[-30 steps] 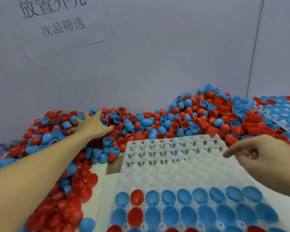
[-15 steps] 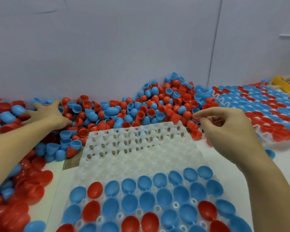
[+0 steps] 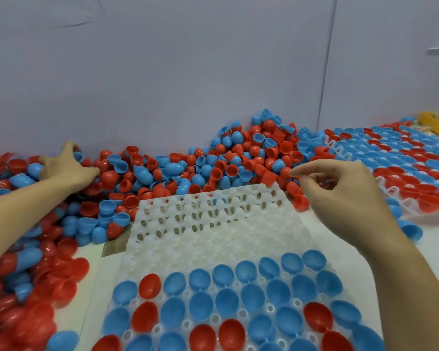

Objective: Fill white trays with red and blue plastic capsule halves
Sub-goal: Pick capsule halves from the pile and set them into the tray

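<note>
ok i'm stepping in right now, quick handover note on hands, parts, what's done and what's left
Left hand: spread open, resting on the loose capsule halves heaped along the wall, gripping nothing.
Right hand: fingers curled, fingertips at a red half on the heap's edge; cannot tell if it is pinched yet.
White tray in front: near rows filled, mostly blue with some red; far rows empty.
Filled trays lie to the right.
Left: fill the empty far rows.
</note>
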Tool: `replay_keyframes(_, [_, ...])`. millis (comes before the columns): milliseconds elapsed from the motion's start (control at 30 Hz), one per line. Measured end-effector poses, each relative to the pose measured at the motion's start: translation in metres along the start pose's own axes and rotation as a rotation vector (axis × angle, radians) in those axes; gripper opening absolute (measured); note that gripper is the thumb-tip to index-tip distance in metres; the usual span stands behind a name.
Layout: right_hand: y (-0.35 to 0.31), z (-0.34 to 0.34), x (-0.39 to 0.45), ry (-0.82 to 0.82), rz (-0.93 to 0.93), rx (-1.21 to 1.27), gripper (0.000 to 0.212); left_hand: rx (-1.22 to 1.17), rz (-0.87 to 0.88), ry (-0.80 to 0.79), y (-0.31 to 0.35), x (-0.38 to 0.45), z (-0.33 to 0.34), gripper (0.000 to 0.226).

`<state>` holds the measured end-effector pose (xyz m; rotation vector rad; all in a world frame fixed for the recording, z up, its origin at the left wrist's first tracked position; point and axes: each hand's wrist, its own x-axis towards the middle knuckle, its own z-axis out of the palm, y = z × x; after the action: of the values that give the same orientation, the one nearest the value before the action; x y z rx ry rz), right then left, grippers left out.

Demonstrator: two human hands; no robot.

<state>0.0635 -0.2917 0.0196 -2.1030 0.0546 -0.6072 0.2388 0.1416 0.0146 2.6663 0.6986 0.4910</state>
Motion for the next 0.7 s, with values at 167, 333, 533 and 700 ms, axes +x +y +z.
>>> replay_keyframes(167, [-0.004, 0.002, -0.002, -0.026, -0.001, -0.002, 0.023, -0.396, -0.078, 0.120, -0.003, 0.003, -0.031, 0.051])
replay_keyframes(333, [-0.013, 0.008, -0.005, -0.053, -0.016, 0.033, 0.023, -0.788, -0.234, 0.101, -0.005, -0.003, -0.062, 0.051])
replay_keyframes(533, [-0.026, 0.018, -0.011, -0.111, -0.063, 0.007, 0.023, -1.146, -0.470, 0.032, -0.009, -0.033, -0.084, 0.063])
replay_keyframes(700, [-0.060, 0.041, -0.025, -0.186, -0.159, 0.073, 0.024, -1.432, -0.540, -0.041, -0.005, -0.086, -0.109, 0.043])
